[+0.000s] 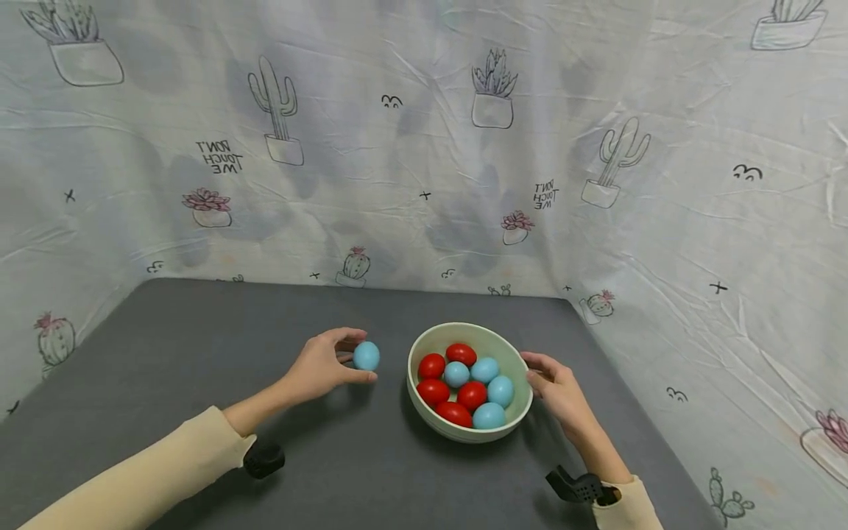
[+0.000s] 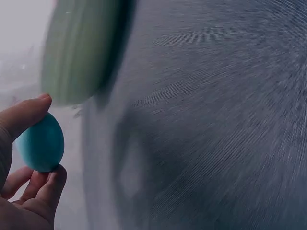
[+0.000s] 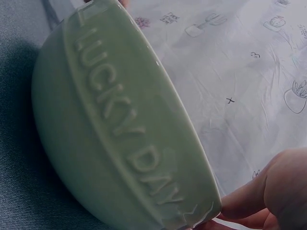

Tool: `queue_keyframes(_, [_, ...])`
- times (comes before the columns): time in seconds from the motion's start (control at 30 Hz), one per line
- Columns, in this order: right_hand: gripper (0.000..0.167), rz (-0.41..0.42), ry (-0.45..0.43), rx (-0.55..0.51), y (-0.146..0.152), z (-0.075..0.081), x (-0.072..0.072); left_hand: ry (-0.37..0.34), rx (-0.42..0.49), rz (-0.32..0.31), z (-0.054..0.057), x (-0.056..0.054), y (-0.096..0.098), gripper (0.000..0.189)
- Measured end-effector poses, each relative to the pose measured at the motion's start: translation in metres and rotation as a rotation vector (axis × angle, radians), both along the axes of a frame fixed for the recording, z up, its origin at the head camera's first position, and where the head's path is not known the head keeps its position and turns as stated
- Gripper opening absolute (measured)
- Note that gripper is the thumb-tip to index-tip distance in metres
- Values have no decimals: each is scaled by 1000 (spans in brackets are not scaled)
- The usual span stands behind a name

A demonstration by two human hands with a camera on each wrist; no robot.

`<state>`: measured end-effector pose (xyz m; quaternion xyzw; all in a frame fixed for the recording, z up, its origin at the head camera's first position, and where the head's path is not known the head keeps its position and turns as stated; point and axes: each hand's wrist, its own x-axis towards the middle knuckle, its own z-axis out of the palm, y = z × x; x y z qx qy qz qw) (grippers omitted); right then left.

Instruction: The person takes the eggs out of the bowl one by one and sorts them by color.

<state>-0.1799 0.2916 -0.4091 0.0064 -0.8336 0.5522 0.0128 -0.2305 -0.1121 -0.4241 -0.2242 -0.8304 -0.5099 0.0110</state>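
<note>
Left hand pinches a blue egg between thumb and fingers, above the tabletop, beside the bowl and apart from it. Right hand touches the bowl's rim on the opposite side; can't tell if it pinches it. Visible in the bowl: five red eggs, four other blue eggs. Progress: nine in, one out. If loading, looks nearly done; direction unclear.
</note>
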Motion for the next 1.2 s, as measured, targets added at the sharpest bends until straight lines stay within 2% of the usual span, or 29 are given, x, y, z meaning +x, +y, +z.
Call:
queue_keyframes(0.1, [38, 1, 1, 0, 1, 1, 0, -7, -25, -23, -9, -2, 10, 75])
queue_keyframes(0.23, [39, 5, 3, 0, 0, 2, 0, -15, -27, -40, -15, -6, 19, 74])
queue_keyframes(0.47, [40, 9, -1, 9, -1, 3, -1, -51, -63, -50, -19, -6, 22, 77])
queue_keyframes(0.67, [40, 11, -3, 7, -1, 3, -1, -43, -108, -64, -28, -6, 24, 79])
queue_keyframes(0.97, [39, 5, -4, -3, -1, 3, 0, -38, -146, -63, -28, -4, 25, 86])
queue_keyframes(1.2, [39, 5, -9, -11, -1, 4, 1, -60, -122, -73, -25, -3, 25, 88])
